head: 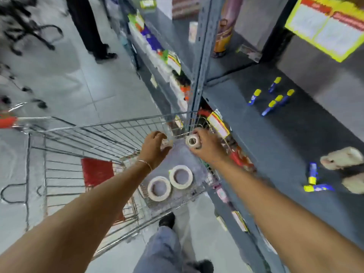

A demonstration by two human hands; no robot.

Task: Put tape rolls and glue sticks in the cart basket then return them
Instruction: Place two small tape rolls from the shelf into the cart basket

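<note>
Both my arms reach into the wire cart basket (82,133). My right hand (206,148) is closed around a small white tape roll (192,141) near the basket's far corner. My left hand (154,148) is curled over another small white tape roll (166,145), mostly hidden by the fingers. Two larger white tape rolls (159,188) (180,176) lie flat side by side on the basket floor. Several blue glue sticks with yellow caps (273,99) stand and lie on the grey shelf (291,138) at right, and two more glue sticks (315,182) lie nearer me.
The grey metal shelving unit's upright post (202,56) stands right beside the cart. A red flap (96,170) sits in the basket, and the cart's red handle (7,122) is at far left. Another person's legs (92,32) stand up the aisle. A plush toy (346,166) lies on the shelf.
</note>
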